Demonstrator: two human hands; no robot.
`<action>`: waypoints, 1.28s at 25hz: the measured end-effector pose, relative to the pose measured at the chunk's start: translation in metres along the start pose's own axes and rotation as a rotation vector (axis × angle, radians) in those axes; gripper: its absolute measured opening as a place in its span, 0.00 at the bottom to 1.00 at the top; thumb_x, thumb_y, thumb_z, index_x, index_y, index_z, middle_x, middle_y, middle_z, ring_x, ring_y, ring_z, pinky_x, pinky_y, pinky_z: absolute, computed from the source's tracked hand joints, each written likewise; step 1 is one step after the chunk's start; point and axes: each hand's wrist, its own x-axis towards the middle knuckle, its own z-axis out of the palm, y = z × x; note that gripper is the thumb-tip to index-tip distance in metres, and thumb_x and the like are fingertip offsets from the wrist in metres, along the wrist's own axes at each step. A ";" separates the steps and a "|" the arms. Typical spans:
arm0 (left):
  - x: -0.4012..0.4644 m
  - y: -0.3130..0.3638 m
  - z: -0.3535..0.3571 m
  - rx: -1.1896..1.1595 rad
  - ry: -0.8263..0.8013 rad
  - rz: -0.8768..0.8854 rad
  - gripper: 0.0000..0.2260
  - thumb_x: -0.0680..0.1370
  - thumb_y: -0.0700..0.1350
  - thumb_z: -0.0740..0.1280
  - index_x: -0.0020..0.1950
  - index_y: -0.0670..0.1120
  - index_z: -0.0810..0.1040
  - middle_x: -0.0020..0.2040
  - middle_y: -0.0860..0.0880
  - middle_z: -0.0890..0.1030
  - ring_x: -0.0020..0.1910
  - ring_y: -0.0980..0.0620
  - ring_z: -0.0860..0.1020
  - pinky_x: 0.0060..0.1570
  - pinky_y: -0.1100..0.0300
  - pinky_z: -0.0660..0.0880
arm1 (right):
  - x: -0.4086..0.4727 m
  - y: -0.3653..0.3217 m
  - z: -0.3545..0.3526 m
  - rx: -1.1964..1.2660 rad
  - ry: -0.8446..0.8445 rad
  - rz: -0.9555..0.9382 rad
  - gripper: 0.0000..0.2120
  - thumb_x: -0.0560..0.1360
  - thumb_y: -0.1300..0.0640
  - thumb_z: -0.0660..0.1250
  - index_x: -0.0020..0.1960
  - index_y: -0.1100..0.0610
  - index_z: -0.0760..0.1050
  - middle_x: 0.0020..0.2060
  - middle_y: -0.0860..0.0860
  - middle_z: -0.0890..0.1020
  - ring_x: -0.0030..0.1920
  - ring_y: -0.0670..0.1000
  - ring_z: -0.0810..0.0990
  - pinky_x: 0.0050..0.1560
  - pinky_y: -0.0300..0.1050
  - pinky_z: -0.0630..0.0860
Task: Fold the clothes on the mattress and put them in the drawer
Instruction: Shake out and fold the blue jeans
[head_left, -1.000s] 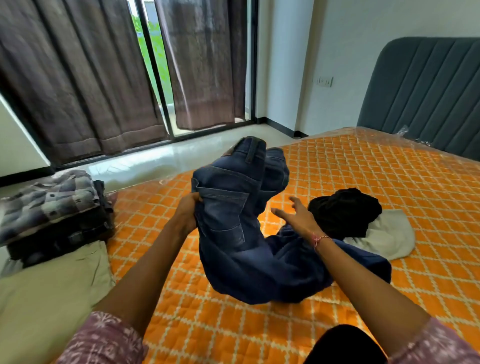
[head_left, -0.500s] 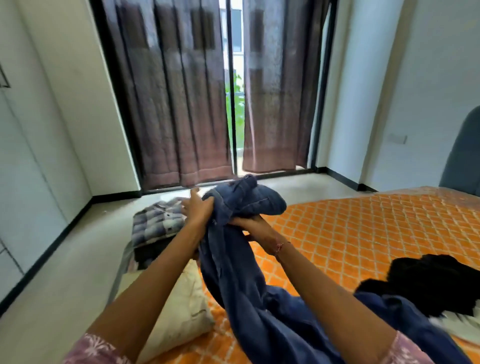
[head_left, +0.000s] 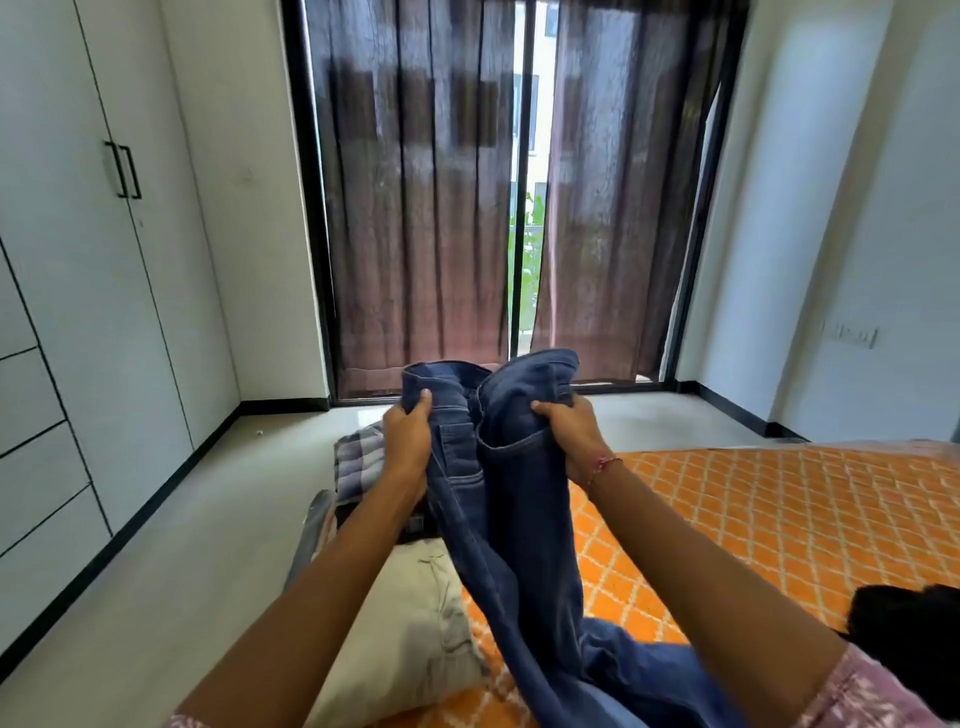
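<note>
Now raised by the waistband, the jeans (head_left: 514, 467) hang between left hand (head_left: 408, 441) and right hand (head_left: 574, 434), both gripping; earlier bunched, they are ready to align for folding.

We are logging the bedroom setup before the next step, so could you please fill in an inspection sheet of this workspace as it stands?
Surface: orange diamond-quilted mattress, with clothes lying on it.
Job's things: blue jeans held up by the waistband, legs trailing onto the mattress; folded plaid shirt on a stack at the mattress edge; beige garment lying nearer; black garment at the right edge.
Clutter: nothing seen.
Grippers: left hand and right hand each grip the waistband.
Cables: nothing seen.
Surroundings: white wardrobe with drawers at left; brown curtains over glass doors; wall switch plate.
</note>
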 end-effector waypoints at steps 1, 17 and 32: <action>0.003 0.007 -0.006 -0.007 0.017 0.001 0.09 0.80 0.46 0.63 0.42 0.47 0.76 0.41 0.45 0.80 0.46 0.41 0.80 0.51 0.48 0.78 | 0.003 -0.005 -0.016 0.050 -0.002 0.041 0.03 0.73 0.65 0.70 0.41 0.60 0.77 0.39 0.57 0.82 0.44 0.56 0.81 0.42 0.45 0.79; -0.018 0.065 0.071 -0.102 -0.420 -0.156 0.20 0.82 0.55 0.56 0.55 0.39 0.77 0.47 0.41 0.81 0.44 0.45 0.80 0.49 0.51 0.76 | -0.012 -0.084 -0.028 -0.451 0.127 -0.373 0.14 0.77 0.55 0.64 0.47 0.66 0.79 0.44 0.62 0.82 0.45 0.59 0.79 0.45 0.49 0.73; -0.021 -0.003 0.100 -0.231 -0.027 -0.242 0.15 0.77 0.46 0.65 0.60 0.40 0.76 0.54 0.42 0.82 0.52 0.42 0.80 0.57 0.46 0.76 | -0.095 0.083 -0.044 -0.505 -0.034 -0.343 0.25 0.72 0.52 0.71 0.64 0.58 0.66 0.56 0.52 0.73 0.54 0.49 0.74 0.52 0.42 0.73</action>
